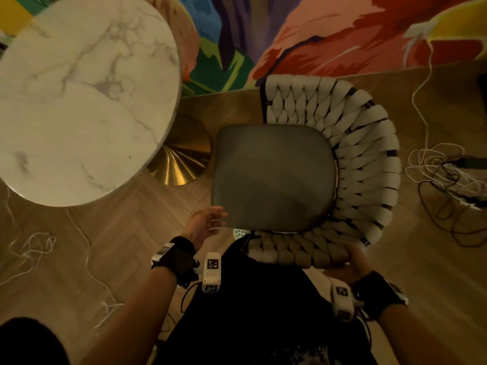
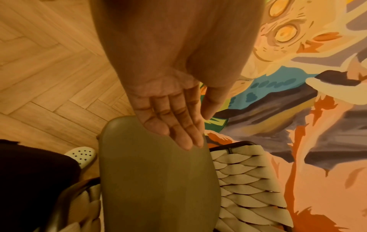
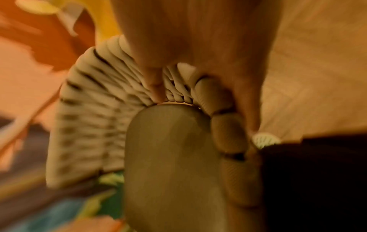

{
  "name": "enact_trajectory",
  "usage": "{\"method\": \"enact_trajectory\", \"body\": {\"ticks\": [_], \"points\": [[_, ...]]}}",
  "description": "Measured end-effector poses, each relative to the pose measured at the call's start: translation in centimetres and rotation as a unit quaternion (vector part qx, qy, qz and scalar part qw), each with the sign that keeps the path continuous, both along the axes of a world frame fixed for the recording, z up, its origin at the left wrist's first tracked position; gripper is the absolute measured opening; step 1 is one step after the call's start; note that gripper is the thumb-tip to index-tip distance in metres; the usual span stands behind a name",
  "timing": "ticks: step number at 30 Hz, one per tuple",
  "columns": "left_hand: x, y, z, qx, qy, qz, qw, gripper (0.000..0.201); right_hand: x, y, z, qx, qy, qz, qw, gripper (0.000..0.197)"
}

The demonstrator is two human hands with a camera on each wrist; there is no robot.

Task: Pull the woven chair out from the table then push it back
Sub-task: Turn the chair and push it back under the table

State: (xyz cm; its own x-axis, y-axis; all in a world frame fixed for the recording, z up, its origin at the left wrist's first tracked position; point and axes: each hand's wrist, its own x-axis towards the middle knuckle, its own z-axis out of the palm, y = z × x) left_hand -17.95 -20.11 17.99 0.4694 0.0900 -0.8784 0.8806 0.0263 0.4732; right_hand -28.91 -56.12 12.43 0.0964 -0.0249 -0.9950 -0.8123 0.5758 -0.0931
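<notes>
The chair (image 1: 303, 169) stood clear of the tabletop (image 1: 79, 101), its seat facing the brass base (image 1: 181, 159), so it looked pulled out already. The right hand (image 1: 347, 264) gripped the woven armrest nearest the person, fingers curled over the rim, probably to steer the push. The left hand (image 1: 204, 223) hovered open beside the seat's front corner, fingers straight and holding nothing, likely about to catch the seat edge. The floor (image 1: 118, 227) was herringbone wood, strewn with loose cables (image 1: 448, 169); a bright painted mural (image 1: 316, 35) filled the wall behind.
</notes>
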Motion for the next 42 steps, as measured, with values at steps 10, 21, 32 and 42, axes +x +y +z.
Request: {"method": "enact_trajectory", "body": {"ticks": [10,21,32,42], "points": [[2.3,3.5,1.7,0.056,0.016,-0.05,0.997,0.02,7.5,2.2,0.0,-0.017,-0.031,0.009,0.999,0.029],[12.5,5.3,2.4,-0.014,-0.05,-0.013,0.999,0.025,21.9,5.1,1.9,-0.075,-0.077,0.071,0.992,0.038],[18.9,10.9,2.1,-0.002,-0.058,-0.014,0.998,0.03,32.8,5.6,1.2,-0.128,-0.124,0.109,0.978,0.036],[24.0,6.5,1.2,0.0,-0.046,-0.042,0.998,0.023,36.6,2.9,1.4,-0.107,-0.02,0.337,0.935,0.034]]}}
